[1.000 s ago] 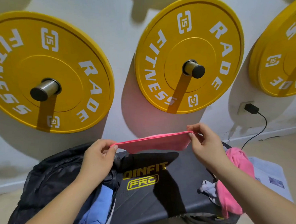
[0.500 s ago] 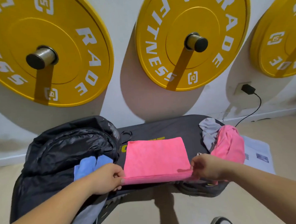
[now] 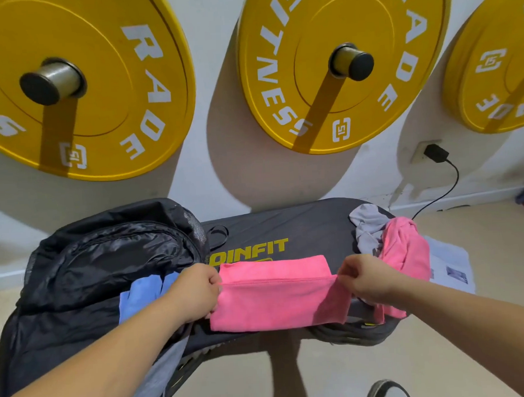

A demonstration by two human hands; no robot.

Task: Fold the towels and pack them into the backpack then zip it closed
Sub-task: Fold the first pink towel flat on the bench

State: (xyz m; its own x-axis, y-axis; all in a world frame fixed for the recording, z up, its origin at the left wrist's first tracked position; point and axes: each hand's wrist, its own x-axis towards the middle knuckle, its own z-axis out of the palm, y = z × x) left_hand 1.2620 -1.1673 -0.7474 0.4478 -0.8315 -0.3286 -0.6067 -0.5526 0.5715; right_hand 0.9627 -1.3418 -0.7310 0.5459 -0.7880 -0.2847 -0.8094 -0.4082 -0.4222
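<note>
Lifted by its near edge, the pink towel [image 3: 275, 301] now folds at centre frame on the bench [image 3: 286, 224], with the left hand [image 3: 196, 293] and right hand [image 3: 365, 281] pinching its ends. At left, the backpack [image 3: 106, 267], seemingly open, holds a blue towel [image 3: 138, 296]; crumpled towels [image 3: 406, 251] crowd the right.

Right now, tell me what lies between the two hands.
In the head view, the pink towel spans the gap, its folded edge pinched by the left hand and right hand.

Yellow weight plates [image 3: 343, 63], black bench [image 3: 301, 226]
</note>
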